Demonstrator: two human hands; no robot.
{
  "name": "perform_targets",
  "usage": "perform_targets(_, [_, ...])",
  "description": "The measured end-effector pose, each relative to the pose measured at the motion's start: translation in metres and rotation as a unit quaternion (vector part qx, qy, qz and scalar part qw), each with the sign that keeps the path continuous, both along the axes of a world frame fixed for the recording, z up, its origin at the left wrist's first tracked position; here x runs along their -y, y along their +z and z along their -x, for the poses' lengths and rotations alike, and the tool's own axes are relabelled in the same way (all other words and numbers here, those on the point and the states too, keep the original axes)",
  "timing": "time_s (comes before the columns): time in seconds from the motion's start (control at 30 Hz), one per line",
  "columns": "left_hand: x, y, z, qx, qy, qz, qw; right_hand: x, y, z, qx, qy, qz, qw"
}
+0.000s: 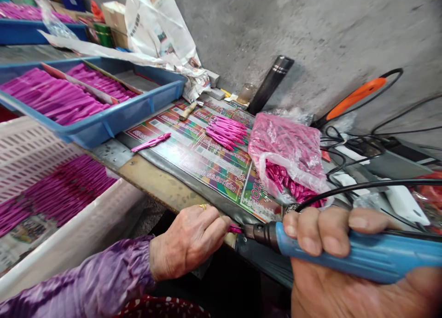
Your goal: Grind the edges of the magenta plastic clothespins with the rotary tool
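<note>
My left hand (pixel 193 239), in a purple sleeve, is closed near the table's front edge. It pinches a slim pink plastic piece (pixel 235 228), most of which the fingers hide. My right hand (pixel 331 263) wraps round a blue electric screwdriver (pixel 366 253) with a black cable. The tool lies nearly level, its dark nose pointing left and meeting the end of the pink piece. Beyond the hands, a bunch of pink pieces (pixel 226 131) rests on a printed sheet (pixel 207 170). One more pink piece (pixel 151 142) lies apart to its left.
A divided blue tray (pixel 152 99) of pink pieces sits at the left, above a white basket (pixel 127 200) holding more. To the right are an open plastic bag (pixel 286 138) of pink parts, an orange-handled tool (pixel 357 97) and tangled cables. A grey wall stands behind.
</note>
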State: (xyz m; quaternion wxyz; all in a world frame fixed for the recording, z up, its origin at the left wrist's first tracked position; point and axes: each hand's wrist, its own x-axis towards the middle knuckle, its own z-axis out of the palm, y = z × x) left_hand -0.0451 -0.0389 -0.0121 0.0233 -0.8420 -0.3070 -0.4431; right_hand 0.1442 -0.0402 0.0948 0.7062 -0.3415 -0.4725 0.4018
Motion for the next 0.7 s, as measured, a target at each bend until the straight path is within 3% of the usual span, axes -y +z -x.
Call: perform_targets(0.7, [0.003,0.004,0.008,-0.011,-0.028,-0.068,0.997,0.006,-0.005,-0.009,-0.020,-0.020,0.034,0.999])
